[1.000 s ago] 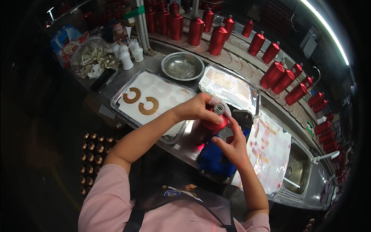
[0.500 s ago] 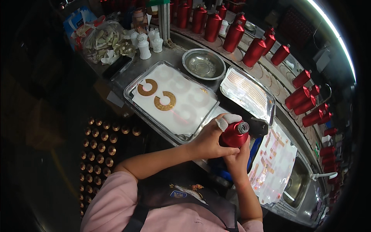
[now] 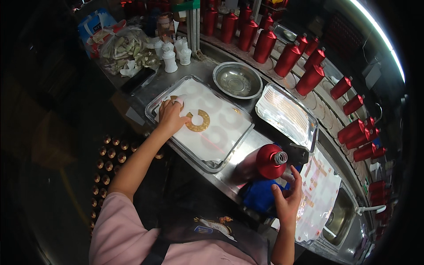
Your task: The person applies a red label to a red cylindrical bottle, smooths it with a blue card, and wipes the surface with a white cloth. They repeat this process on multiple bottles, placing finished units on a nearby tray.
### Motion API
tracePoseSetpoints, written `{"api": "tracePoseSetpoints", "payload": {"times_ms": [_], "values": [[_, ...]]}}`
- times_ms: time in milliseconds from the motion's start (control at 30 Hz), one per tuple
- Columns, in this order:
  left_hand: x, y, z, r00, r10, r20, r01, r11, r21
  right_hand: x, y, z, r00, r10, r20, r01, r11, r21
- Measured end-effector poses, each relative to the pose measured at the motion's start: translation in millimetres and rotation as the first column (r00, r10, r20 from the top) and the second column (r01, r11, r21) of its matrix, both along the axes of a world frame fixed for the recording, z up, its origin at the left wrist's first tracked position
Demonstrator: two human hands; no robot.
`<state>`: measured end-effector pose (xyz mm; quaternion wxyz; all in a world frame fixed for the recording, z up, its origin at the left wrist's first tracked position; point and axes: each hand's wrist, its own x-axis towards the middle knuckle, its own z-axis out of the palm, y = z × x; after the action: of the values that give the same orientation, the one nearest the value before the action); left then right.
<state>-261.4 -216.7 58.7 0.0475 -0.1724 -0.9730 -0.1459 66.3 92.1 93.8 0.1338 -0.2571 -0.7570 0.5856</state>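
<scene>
My left hand (image 3: 171, 115) rests over the white sheet (image 3: 225, 139) in a metal tray (image 3: 212, 168), thumb apart from the other fingers. Its fingers cover most of one gold C-shaped piece (image 3: 173, 97); whether they touch it I cannot make out. Beside my thumb lies a second gold C-shaped piece (image 3: 204, 120), flat and in full view. A red metal bottle (image 3: 265, 164) with an uncapped threaded neck stands at the counter's front edge, leaning in the picture. Just right of it, my right hand (image 3: 289, 198) is open and holds nothing, fingers apart.
A round metal bowl (image 3: 238, 80) and a second shiny tray (image 3: 287, 114) stand behind. Several red bottles (image 3: 288, 59) line the curved conveyor. White bottles (image 3: 169, 59) and a plastic bag (image 3: 121, 46) sit at far left; a sink (image 3: 340, 216) is at right.
Both hands have let go of the red bottle, which now stands on its own. My left hand has moved left to the gold pieces; my right hand has dropped slightly and opened.
</scene>
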Motion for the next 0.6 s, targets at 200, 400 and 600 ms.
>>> {"api": "tracePoseSetpoints", "payload": {"times_ms": [200,400,600], "values": [[-68,10,-16,0.979,-0.071,-0.19,0.062,0.997,-0.052,10,15,-17,0.998,-0.037,-0.057,0.036,0.999,-0.024],[-94,18,-11,0.983,0.125,-0.134,-0.142,0.982,-0.126,15,21,-41,0.93,0.106,-0.353,-0.042,0.982,0.185],[-101,12,12,0.985,0.17,0.043,-0.168,0.985,-0.041,16,7,-14,1.0,0.015,-0.026,-0.017,0.999,-0.039]]}}
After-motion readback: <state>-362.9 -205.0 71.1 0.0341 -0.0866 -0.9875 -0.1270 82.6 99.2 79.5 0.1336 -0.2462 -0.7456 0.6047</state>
